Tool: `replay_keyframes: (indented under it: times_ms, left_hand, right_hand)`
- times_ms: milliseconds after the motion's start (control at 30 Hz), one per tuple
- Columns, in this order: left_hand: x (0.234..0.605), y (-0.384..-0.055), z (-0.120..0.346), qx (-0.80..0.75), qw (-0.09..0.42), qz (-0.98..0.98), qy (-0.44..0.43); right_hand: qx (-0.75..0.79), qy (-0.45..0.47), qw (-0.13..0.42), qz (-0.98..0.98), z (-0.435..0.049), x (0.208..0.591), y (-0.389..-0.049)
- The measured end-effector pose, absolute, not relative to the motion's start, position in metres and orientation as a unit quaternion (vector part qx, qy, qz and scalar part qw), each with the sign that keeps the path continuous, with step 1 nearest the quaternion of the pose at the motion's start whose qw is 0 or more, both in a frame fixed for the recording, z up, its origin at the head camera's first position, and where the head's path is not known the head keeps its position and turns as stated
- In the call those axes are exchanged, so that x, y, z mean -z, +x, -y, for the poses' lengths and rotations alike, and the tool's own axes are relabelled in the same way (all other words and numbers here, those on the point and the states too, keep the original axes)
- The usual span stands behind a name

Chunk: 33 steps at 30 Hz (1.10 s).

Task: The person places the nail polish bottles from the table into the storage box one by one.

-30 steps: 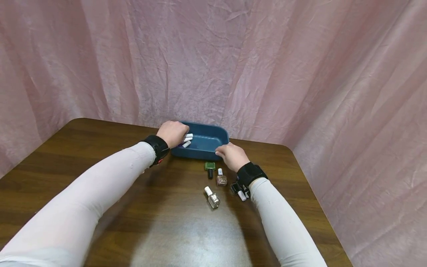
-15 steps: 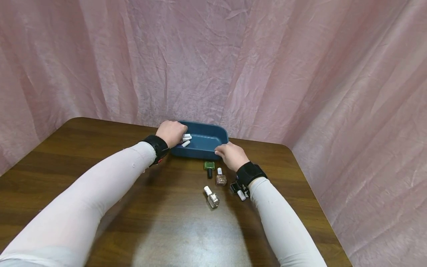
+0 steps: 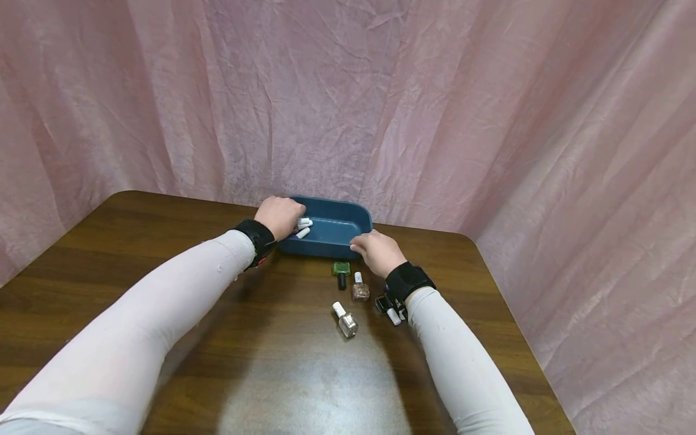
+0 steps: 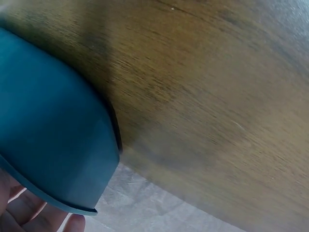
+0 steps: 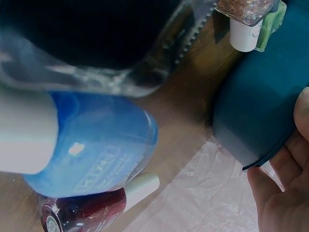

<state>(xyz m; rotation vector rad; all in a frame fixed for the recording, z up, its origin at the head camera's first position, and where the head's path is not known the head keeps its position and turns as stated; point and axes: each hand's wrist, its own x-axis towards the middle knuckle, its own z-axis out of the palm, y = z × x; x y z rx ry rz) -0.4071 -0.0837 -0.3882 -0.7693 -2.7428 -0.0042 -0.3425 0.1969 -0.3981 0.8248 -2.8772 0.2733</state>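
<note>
A blue plastic bin (image 3: 321, 249) stands at the table's far side, with several white-capped nail polish bottles (image 3: 303, 228) at its left end. My left hand (image 3: 280, 216) grips the bin's left end; in the left wrist view its fingers (image 4: 43, 220) curl over the rim. At the right front corner, my right hand (image 3: 379, 254) holds the rim between thumb and fingers. Just in front of the bin lie a green nail polish (image 3: 341, 269) with a black cap and a glittery pink one (image 3: 360, 292). My left hand hides part of the bin's contents.
Nearer on the wooden table (image 3: 283, 338) lies a silvery nail polish (image 3: 347, 325). Under my right wrist are more bottles, including a blue nail polish (image 5: 101, 145), a dark red one (image 5: 91, 210) and a black one (image 5: 96, 38). A pink curtain (image 3: 326, 109) hangs behind.
</note>
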Motion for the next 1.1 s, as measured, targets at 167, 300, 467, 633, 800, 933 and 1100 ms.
replay_keyframes:
  times_ms: [167, 300, 467, 633, 800, 933, 1100]
  left_hand:
    - [0.388, -0.406, 0.084, -0.001, 0.139, 0.954, -0.264]
    - [0.389, -0.406, 0.084, 0.001, 0.143, 0.953, -0.266]
    - [0.389, -0.405, 0.084, -0.002, 0.145, 0.952, -0.27]
    - [0.389, -0.404, 0.085, -0.007, 0.145, 0.952, -0.271]
    - [0.388, -0.398, 0.084, -0.004, 0.154, 0.948, -0.28]
    - [0.389, -0.394, 0.082, -0.005, 0.166, 0.943, -0.29]
    - [0.388, -0.39, 0.079, -0.012, 0.167, 0.943, -0.289]
  right_hand:
    - [-0.089, 0.277, 0.069, 0.954, -0.197, 0.397, -0.343]
    - [-0.089, 0.276, 0.067, 0.955, -0.197, 0.397, -0.343]
    - [-0.092, 0.274, 0.065, 0.955, -0.197, 0.398, -0.343]
    - [-0.091, 0.277, 0.069, 0.954, -0.196, 0.396, -0.34]
    - [-0.095, 0.282, 0.073, 0.952, -0.196, 0.396, -0.34]
    - [-0.099, 0.286, 0.081, 0.95, -0.197, 0.398, -0.34]
    - [-0.097, 0.28, 0.082, 0.952, -0.197, 0.401, -0.343]
